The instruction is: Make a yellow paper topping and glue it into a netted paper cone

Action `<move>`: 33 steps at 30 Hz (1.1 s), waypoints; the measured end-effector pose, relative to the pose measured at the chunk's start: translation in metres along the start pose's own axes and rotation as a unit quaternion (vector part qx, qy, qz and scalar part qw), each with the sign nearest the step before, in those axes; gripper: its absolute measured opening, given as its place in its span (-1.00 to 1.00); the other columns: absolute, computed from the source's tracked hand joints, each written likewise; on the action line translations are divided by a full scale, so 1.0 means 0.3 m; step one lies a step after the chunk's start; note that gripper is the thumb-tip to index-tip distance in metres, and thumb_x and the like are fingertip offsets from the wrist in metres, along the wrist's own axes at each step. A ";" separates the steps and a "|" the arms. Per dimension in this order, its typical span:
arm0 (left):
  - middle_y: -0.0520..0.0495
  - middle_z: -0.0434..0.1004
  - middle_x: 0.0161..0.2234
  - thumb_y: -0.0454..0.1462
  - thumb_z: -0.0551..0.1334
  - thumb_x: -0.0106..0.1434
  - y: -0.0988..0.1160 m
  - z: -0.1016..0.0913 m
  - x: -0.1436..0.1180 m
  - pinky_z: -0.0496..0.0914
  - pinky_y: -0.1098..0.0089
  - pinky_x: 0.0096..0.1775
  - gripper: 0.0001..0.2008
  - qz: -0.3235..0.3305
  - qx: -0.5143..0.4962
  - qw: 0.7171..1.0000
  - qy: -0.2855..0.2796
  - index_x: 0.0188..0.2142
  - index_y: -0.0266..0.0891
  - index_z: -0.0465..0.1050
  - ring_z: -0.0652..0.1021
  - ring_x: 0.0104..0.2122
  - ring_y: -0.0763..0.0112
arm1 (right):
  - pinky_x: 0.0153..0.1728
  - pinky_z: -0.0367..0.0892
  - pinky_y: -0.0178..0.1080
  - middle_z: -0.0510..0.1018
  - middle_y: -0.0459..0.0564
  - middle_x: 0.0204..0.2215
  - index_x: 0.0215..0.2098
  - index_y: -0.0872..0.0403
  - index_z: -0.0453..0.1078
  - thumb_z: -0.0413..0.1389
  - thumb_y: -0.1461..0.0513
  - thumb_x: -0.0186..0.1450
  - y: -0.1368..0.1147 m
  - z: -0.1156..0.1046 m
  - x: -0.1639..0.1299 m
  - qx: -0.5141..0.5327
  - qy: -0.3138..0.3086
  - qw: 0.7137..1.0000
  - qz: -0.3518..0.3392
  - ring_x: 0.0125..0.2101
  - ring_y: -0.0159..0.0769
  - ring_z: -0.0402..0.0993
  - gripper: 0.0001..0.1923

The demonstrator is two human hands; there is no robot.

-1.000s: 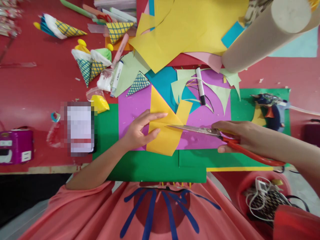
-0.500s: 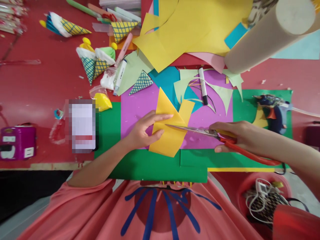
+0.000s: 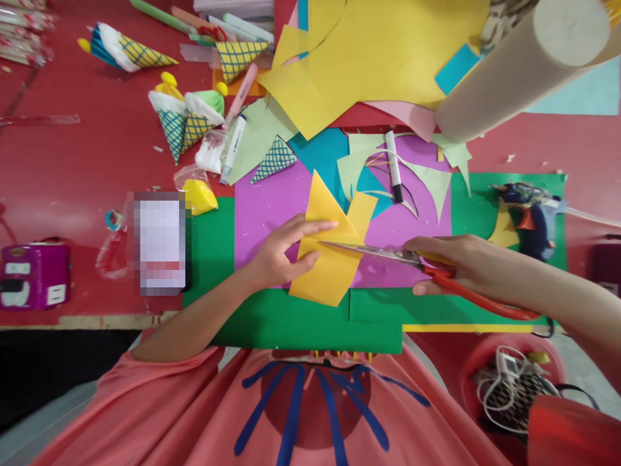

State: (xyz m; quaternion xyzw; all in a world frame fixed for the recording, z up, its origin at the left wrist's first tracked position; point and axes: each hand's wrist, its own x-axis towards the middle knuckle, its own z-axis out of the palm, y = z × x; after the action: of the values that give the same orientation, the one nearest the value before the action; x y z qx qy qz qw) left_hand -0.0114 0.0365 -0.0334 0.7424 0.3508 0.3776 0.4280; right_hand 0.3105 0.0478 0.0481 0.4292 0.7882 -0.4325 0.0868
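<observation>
Orange-yellow paper, red-handled scissors, magenta sheet, green sheet, teal-and-yellow crosshatched paper cones, dark blue glue gun, red table, coral shirt striped blue

Front edge: green sheets lie flat and bare; a hand can pass low here.
Left side: red desk is open between cones and purple box.
Right edge: glue gun blocks.
Far right corner: cardboard tube overhangs.
Far edge: paper pile and pens crowd it.
</observation>
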 end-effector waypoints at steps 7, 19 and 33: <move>-0.10 0.55 0.00 -0.38 0.24 0.23 -0.003 0.001 -0.001 0.49 0.29 0.06 -0.50 0.011 0.012 1.000 0.000 0.17 -0.06 0.36 0.56 0.00 0.32 | -0.46 0.27 -0.28 0.61 -0.01 -0.40 0.03 0.02 0.41 0.10 -0.15 0.27 -0.025 0.005 0.025 0.011 -0.027 0.999 0.015 -0.49 -0.26 0.46 -0.46; -0.10 0.53 0.01 -0.39 0.24 0.23 -0.001 0.001 0.003 0.49 0.30 0.07 -0.47 0.008 0.009 1.000 -0.002 0.19 -0.07 0.33 0.56 0.01 0.34 | -0.40 0.29 -0.22 0.63 0.09 -0.21 0.12 -0.02 0.34 0.09 -0.17 0.26 0.001 0.017 0.021 -0.022 -0.016 1.000 0.008 -0.36 -0.10 0.56 -0.39; -0.07 0.56 -0.02 -0.42 0.25 0.22 0.005 0.003 0.009 0.48 0.36 0.03 -0.46 0.026 0.015 1.000 0.000 0.18 -0.06 0.35 0.57 -0.02 0.37 | -0.47 0.25 -0.28 0.59 0.00 -0.43 -0.01 0.05 0.42 0.09 -0.16 0.28 -0.038 0.022 0.047 0.021 -0.010 1.000 0.000 -0.50 -0.26 0.46 -0.46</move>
State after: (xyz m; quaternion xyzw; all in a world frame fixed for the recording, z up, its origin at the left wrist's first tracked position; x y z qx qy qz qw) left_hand -0.0090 0.0379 -0.0316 0.7575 0.3371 0.3832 0.4071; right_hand 0.2917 0.0484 0.0438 0.4265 0.7781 -0.4532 0.0856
